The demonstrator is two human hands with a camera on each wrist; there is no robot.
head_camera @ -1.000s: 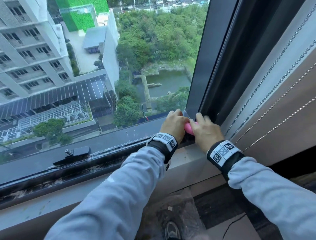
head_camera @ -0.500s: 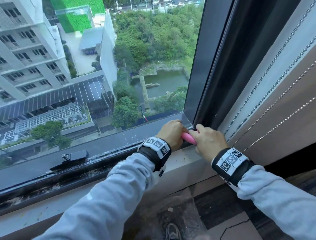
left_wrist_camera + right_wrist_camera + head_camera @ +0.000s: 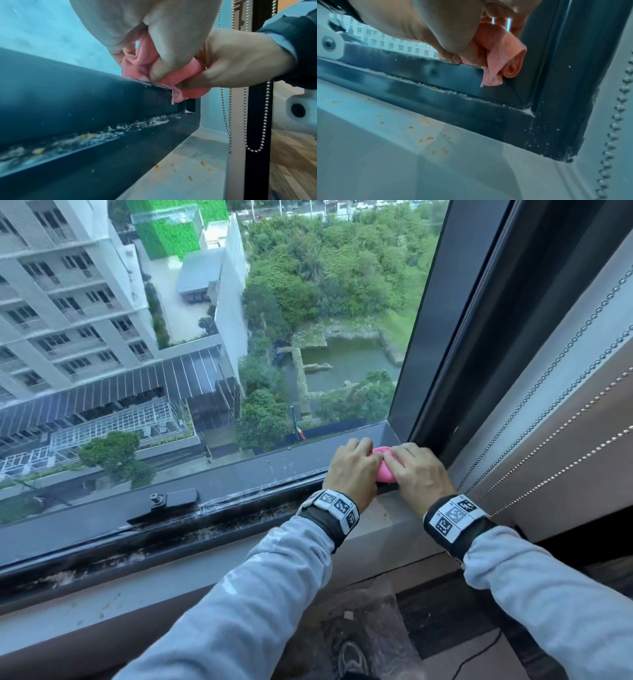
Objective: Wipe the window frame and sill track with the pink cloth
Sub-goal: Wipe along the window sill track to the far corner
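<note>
Your window frame [image 3: 424,337] fills the far side of the scene, its dark upright rising on the right and its bottom rail running off to the left. Along the near foot of that rail lies the sill track [image 3: 205,518], dark and streaked with whitish grit, which the left wrist view shows as a line of pale crumbs in the channel. Nearer to you runs the pale sill ledge [image 3: 137,604], dotted with small yellow specks. To the right of the upright hang the bead chains [image 3: 534,392] of a blind.

Your left hand [image 3: 352,470] and your right hand [image 3: 419,470] sit side by side at the right end of the bottom rail, just left of the corner. Both have their fingers curled round the pink cloth [image 3: 385,470], which is bunched and rolled between them. In the left wrist view your thumb pinches the cloth down against the top edge of the rail. In the right wrist view a rolled end of it hangs over the rail's near face, just beside the upright.

A black window latch [image 3: 174,498] sits on the rail, well off to the left of your hands.
</note>
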